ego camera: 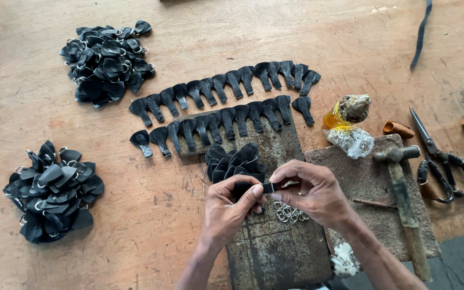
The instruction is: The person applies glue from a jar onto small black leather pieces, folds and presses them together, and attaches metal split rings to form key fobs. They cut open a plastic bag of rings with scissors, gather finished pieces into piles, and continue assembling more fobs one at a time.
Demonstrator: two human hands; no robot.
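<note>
Black leather tabs with metal rings lie in a loose heap (53,190) at the lower left of the frame, and a second heap (107,62) sits at the upper left, both on the wooden table (162,225). Toward the centre, two rows of flat black tabs (221,104) run side by side, the lower row partly on a worn metal plate (275,252). A small fanned stack of tabs (234,161) rests on that plate just above the hands. The left hand (229,209) pinches one black leather tab (248,188) between thumb and forefinger, low in the centre of the frame. The right hand (312,190) touches it, fingertips closed tight on the tab's narrow end. A cluster of small metal rings (288,213) lies on the plate directly beneath them. Further right, a hammer (401,188) lies on a stone slab (361,182), and scissors (441,161) lie near the right edge.
</note>
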